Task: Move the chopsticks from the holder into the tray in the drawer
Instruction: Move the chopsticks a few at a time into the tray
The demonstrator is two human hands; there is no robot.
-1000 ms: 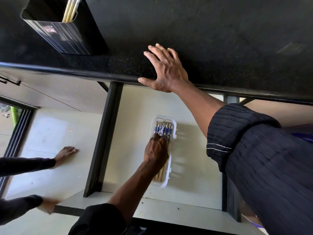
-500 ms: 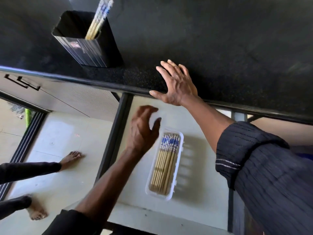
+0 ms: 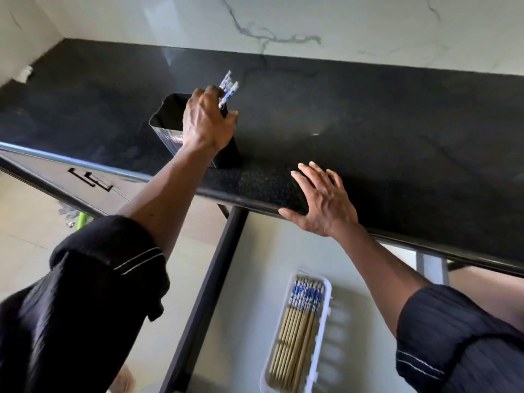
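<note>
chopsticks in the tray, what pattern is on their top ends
A blue and white pattern on the chopsticks, with plain tan shafts below; head view, the only one.

Person wears dark, near-black ribbed-fabric garment; both sleeves pushed up past forearms, bunched in thick folds; thin pale piping line runs round cuff of left sleeve [image 3: 107, 268]; same pale line on cuff of right sleeve [image 3: 442, 344], fine vertical ribbing clearer there; forearms bare; bare left hand [image 3: 205, 123] and bare right hand [image 3: 323, 202], no rings, no watch.
</note>
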